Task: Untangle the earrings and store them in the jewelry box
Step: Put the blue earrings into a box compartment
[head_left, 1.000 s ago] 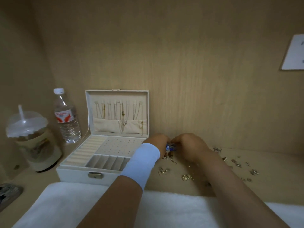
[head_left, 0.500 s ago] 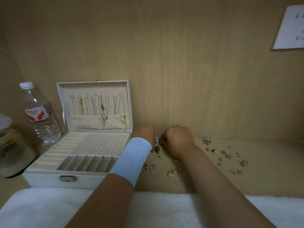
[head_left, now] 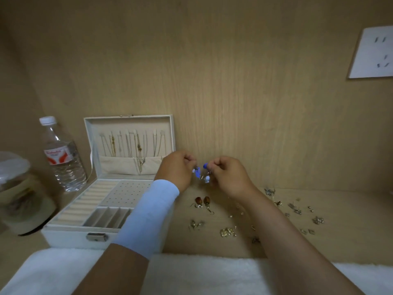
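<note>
Wooden, the desk [head_left: 350, 241] is occupied at its left by the open white jewelry box [head_left: 68, 239]. Just right of its lid, the left hand [head_left: 176, 169] and right hand [head_left: 230, 177] are held close together, blue-and-white earrings [head_left: 197, 173] pinched between their fingertips. Amber earrings [head_left: 203, 201] and small gold earrings [head_left: 227, 232] are scattered below.

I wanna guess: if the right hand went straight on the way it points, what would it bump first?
The right hand would probably meet the wooden back wall, right of the jewelry box lid; depth is unclear.

Open jewelry box [head_left: 70, 237] left, earrings [head_left: 228, 232] strewn right
</note>
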